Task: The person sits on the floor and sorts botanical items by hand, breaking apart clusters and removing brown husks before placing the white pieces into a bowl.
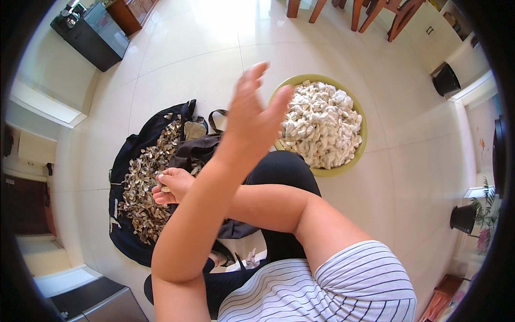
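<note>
My left hand (257, 108), blurred, reaches out beside a green basin (364, 137) with its thumb and fingers apart; nothing shows in it. The basin is heaped with small whitish, partly fluffy pieces (322, 124). My right arm crosses under the left one. At the left, my right hand (174, 186) pinches a small pale piece (165, 188) between thumb and fingers, above a pile of small brown and grey, shell-like husks (145, 189). What these pieces are exactly, I cannot tell. The husks lie on a dark cloth (120, 229) on the floor.
Dark crumpled fabric (197, 149) with a strap lies between the pile and my knee. Around stand wooden chair legs (358, 16), a dark cabinet (94, 40), a black bin (446, 79) and a potted plant (462, 217). The floor is pale, glossy tile.
</note>
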`<state>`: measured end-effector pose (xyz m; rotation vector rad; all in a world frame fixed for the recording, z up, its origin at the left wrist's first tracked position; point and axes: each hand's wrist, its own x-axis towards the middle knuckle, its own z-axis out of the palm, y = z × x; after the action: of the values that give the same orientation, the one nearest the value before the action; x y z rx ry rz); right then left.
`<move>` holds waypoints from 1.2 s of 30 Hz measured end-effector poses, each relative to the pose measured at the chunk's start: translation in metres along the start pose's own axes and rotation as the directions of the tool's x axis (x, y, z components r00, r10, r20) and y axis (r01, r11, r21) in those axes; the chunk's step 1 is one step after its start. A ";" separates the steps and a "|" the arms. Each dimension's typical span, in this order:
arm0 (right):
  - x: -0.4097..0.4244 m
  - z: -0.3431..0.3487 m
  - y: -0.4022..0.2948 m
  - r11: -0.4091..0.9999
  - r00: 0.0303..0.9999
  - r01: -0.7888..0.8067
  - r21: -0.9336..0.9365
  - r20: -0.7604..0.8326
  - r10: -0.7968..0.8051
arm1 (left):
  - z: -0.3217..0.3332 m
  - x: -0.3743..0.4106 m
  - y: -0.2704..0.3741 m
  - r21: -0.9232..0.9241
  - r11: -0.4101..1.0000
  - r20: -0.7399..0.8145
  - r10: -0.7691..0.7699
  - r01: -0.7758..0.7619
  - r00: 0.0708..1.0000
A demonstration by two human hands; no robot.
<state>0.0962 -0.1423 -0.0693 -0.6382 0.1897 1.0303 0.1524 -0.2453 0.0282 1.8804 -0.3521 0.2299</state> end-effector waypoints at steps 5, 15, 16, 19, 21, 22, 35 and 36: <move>-0.005 -0.016 -0.007 0.955 0.865 0.276 0.105 0.407 -0.294 | -0.083 -0.064 -0.026 0.029 0.996 -0.177 -0.083 0.089 0.981; -0.009 0.014 -0.006 0.989 0.982 0.147 -0.002 0.117 -0.146 | -0.162 -0.175 -0.057 -0.003 0.931 -0.468 -0.324 0.365 0.822; -0.008 0.012 -0.001 0.988 0.982 0.151 -0.019 0.119 -0.148 | -0.159 -0.176 -0.057 -0.084 0.925 -0.448 -0.367 0.370 0.815; -0.012 0.020 0.005 0.990 0.982 0.139 -0.033 0.134 -0.133 | -0.159 -0.182 -0.068 -0.280 0.914 -0.448 -0.395 0.293 0.802; -0.014 0.022 0.007 0.988 0.982 0.138 -0.068 0.140 -0.128 | -0.162 -0.184 -0.073 -0.368 0.887 -0.462 -0.435 0.279 0.773; -0.015 0.022 0.005 0.988 0.983 0.131 -0.083 0.144 -0.118 | -0.165 -0.184 -0.071 -0.412 0.854 -0.429 -0.488 0.316 0.760; -0.018 0.014 -0.011 0.831 0.954 0.280 -0.480 0.239 -0.183 | -0.180 -0.183 -0.049 -0.019 0.916 -0.511 -0.352 0.400 0.784; -0.018 0.013 -0.011 0.846 0.957 0.257 -0.467 0.247 -0.154 | -0.180 -0.183 -0.048 -0.002 0.917 -0.505 -0.345 0.399 0.791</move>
<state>0.0943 -0.1520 -0.0461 -0.9906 -0.3322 0.9272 0.0005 -0.0376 -0.0148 1.8695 0.3952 0.4567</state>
